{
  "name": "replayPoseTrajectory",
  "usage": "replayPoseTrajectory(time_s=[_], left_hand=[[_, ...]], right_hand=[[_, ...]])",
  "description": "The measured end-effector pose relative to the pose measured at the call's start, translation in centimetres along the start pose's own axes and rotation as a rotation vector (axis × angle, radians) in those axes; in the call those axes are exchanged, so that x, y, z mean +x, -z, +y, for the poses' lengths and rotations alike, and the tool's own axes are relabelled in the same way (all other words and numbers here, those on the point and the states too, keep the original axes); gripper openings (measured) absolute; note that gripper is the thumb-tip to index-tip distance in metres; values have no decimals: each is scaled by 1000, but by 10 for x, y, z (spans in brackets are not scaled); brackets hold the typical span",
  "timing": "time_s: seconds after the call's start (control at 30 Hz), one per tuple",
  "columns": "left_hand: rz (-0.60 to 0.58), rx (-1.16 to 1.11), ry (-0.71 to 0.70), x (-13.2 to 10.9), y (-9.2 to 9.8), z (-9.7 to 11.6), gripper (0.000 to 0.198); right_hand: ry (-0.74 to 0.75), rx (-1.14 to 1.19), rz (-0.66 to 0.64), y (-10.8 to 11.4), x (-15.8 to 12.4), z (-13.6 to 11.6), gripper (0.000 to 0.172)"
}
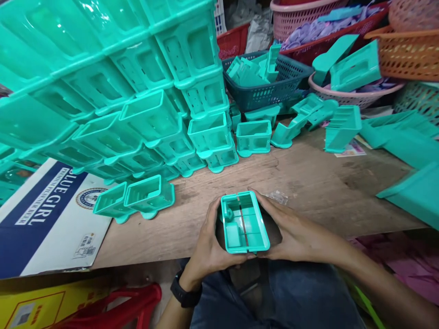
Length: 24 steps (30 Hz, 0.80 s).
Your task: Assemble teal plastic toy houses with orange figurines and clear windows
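Observation:
Between my two hands is an open-topped turquoise plastic box [254, 226], held low over the near edge of the table. A thin dark gap runs down its inside, where two halves meet. My left hand [206, 235] wraps the left side, fingertips at the far end and thumb at the near end. On the opposite side my right hand [291, 227] grips in the same way. A small block and a round peg show inside the left half. Left of my hands, two similar turquoise boxes [149, 196] stand side by side on the table.
Stacked turquoise boxes [202, 91] rise high on the left of the wooden table [192, 205]. A printed carton [85, 237] lies at the left edge. Loose turquoise parts [343, 128] and a dark basket [270, 89] of pieces sit behind. Clear plastic film [277, 197] lies beyond my right hand.

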State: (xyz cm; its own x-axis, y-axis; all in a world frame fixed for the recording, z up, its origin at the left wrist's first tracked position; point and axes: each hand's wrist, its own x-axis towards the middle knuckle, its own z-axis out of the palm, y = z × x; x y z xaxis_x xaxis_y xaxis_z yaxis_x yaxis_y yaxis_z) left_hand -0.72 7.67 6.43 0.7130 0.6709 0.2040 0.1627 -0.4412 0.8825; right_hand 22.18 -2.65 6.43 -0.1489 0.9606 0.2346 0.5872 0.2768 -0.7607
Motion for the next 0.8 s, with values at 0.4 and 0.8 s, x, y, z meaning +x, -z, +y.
replayPoseTrajectory(time_s=[0.4, 0.8], left_hand=[[2, 39, 38, 1, 1, 4, 117], [-8, -4, 23, 6, 3, 10, 113]], right_hand=[[4, 50, 10, 3, 4, -4, 131], [11, 68, -10, 6, 6, -4, 130]])
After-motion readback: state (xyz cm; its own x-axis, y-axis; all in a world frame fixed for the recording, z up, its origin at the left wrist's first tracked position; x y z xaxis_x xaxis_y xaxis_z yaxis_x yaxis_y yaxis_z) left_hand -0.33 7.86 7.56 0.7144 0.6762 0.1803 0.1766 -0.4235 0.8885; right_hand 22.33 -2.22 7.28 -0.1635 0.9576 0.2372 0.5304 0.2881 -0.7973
